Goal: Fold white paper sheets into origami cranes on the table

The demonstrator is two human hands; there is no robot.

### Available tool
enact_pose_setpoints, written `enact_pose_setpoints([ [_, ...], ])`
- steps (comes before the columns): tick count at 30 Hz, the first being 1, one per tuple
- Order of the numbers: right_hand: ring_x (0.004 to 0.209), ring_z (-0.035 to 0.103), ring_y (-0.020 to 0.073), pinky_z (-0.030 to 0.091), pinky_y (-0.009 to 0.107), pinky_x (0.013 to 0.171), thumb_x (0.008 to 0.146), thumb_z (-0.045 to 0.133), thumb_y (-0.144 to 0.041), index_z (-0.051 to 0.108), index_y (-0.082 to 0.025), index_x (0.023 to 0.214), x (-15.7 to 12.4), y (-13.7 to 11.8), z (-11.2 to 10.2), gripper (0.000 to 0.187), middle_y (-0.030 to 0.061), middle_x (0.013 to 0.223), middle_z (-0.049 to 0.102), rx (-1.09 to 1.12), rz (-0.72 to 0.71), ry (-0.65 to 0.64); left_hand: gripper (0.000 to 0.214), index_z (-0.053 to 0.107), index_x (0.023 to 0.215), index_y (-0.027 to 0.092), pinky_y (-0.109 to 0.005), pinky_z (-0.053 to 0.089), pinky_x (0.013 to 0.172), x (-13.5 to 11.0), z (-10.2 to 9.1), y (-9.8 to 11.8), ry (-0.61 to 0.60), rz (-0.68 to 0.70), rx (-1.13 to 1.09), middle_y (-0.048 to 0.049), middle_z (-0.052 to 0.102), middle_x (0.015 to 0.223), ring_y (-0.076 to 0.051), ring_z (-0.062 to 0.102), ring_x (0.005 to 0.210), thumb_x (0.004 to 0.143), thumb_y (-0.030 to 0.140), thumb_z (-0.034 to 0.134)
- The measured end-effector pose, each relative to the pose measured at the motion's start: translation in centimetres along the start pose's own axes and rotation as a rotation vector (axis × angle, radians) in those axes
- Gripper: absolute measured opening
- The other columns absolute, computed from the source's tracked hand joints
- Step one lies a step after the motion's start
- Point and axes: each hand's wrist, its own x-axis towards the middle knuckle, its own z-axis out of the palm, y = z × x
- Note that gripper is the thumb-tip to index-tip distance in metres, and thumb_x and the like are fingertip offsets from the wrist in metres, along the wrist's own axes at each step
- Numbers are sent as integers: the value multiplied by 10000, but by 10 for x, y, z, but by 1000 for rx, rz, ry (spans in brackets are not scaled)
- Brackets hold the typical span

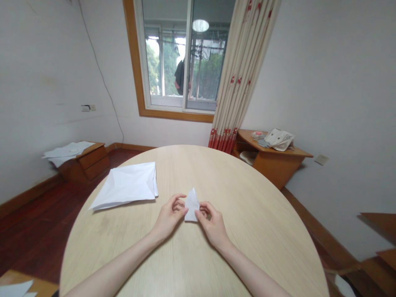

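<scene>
A small folded piece of white paper (pixel 192 203), pointed at the top, is held just above the round light-wood table (pixel 247 214). My left hand (pixel 169 216) pinches its left edge with fingers curled. My right hand (pixel 212 225) pinches its lower right edge, fingers also curled. Both forearms reach in from the near edge of the table.
A stack of white paper sheets (pixel 126 185) lies on the table to the left of my hands. A low wooden cabinet (pixel 85 161) with papers stands at the left wall. A wooden corner desk (pixel 272 156) with a bag is at the right, beside a curtain and window.
</scene>
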Motion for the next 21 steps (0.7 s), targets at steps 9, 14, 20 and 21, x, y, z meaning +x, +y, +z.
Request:
enact_pose_setpoints([
  [9, 668, 583, 162, 459, 266, 621, 824, 559, -370, 639, -170, 799, 0, 0, -2, 217, 27, 717, 650, 41, 6, -46, 342, 608, 992, 154, -206, 424, 531, -2, 0, 4, 3, -25, 11, 4, 586, 758, -106, 526, 584, 733, 367, 675],
  [14, 668, 572, 154, 463, 259, 623, 811, 569, -341, 639, -171, 862, 0, -4, -2, 191, 23, 736, 641, 14, -48, -38, 315, 638, 1002, 164, -229, 449, 587, -1, -1, 4, 27, 20, 98, -13, 619, 770, -142, 574, 664, 767, 374, 645],
  [20, 593, 531, 134, 442, 240, 554, 805, 566, -298, 618, -182, 977, -1, -3, -1, 214, -7, 674, 591, -36, -81, -8, 287, 621, 1021, 175, -283, 480, 723, -1, 0, 4, 80, 124, 213, -59, 636, 964, -176, 595, 812, 758, 288, 640],
  [21, 589, 532, 133, 440, 239, 552, 809, 561, -294, 614, -183, 983, -1, -2, 0, 213, -11, 667, 585, -49, -88, -6, 296, 608, 1019, 177, -285, 481, 723, -1, 0, 5, 112, 145, 225, -57, 625, 975, -173, 592, 809, 742, 270, 651],
])
